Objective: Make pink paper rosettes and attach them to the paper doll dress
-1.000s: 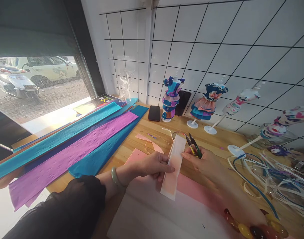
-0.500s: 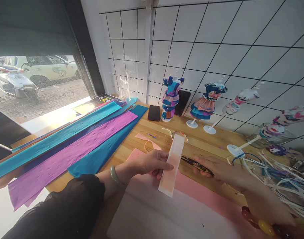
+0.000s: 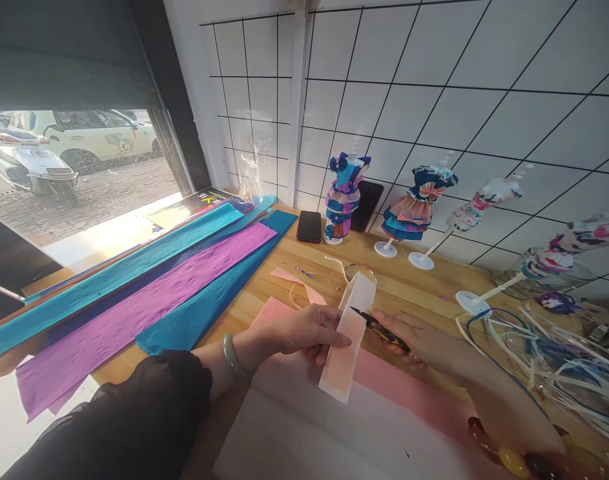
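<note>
My left hand [image 3: 314,333] pinches a folded strip of white and pale peach paper [image 3: 343,367] between thumb and fingers, tilted above the table. The strip's far end bends over to the right. Small scissors with black and yellow handles [image 3: 384,333] are gripped in my right hand [image 3: 409,337]. Their dark blades lie across the strip just beyond my left fingertips. Below both hands rests a large white sheet [image 3: 324,427] over a pink sheet [image 3: 409,393].
Purple [image 3: 159,307] and blue crepe strips [image 3: 199,313] lie at left. Behind stand dressed mini mannequins [image 3: 342,200], a phone [image 3: 309,227] and bare-stand mannequins [image 3: 484,203]. Tangled cords [image 3: 549,360] lie at right. A thin peach scrap [image 3: 304,287] sits near my left hand.
The scissors have moved left, from beside the strip to across it. The strip's far end has bent over to the right. My left hand keeps its hold.
</note>
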Available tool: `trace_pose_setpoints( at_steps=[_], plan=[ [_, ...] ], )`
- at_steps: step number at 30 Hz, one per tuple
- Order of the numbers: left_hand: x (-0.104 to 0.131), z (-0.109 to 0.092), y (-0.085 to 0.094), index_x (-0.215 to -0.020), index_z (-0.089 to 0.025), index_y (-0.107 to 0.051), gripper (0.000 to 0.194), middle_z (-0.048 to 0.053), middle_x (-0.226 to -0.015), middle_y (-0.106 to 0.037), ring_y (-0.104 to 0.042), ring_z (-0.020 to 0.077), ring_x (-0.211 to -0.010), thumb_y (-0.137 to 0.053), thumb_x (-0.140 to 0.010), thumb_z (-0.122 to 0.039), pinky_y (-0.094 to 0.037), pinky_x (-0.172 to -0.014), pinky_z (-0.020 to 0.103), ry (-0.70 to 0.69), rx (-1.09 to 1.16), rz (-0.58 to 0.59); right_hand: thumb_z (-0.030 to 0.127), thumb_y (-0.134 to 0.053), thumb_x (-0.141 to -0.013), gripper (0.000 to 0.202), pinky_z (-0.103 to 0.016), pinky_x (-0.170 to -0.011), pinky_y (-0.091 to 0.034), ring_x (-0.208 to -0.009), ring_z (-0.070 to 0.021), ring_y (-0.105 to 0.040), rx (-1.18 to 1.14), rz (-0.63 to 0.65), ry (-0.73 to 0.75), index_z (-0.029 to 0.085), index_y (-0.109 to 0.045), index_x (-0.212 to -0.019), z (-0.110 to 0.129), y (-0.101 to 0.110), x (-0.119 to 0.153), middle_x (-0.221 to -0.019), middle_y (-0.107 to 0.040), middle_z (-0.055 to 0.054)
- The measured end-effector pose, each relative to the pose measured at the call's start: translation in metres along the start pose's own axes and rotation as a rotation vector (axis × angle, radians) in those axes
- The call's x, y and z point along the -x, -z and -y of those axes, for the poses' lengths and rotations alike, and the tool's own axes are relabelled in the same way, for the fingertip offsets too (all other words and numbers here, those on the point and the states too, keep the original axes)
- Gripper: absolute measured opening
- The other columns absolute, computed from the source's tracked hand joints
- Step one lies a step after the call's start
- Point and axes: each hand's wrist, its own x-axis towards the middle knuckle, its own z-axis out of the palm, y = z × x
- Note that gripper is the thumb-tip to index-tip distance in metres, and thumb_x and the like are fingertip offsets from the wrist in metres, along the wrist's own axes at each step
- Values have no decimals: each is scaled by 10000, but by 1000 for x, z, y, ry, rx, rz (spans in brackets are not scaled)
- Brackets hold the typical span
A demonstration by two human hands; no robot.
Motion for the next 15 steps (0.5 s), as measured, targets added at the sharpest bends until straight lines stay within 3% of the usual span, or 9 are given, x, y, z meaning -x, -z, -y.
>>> trace_pose_setpoints(
  at_steps=[8, 15],
  plan=[
    [0, 0, 0, -951, -133, -568, 323, -45, -505, -514, -437, 52, -344, -622, -744, -376, -262, -337, 163, -12, 2, 15, 594, -269, -849, 428, -231, -459, -146, -505, -102, -164, -45, 43, 77, 213, -415, -720, 7, -3, 5, -594, -257, 58],
    [1, -2, -1, -950, -135, -573, 332, -45, -506, -518, -461, 58, -365, -632, -737, -382, -303, -355, 164, -6, -17, -7, 621, -338, -818, 425, -245, -445, -136, -509, -109, -144, -21, 38, -4, 222, -399, -684, 1, 0, -4, -587, -175, 66]
  ],
)
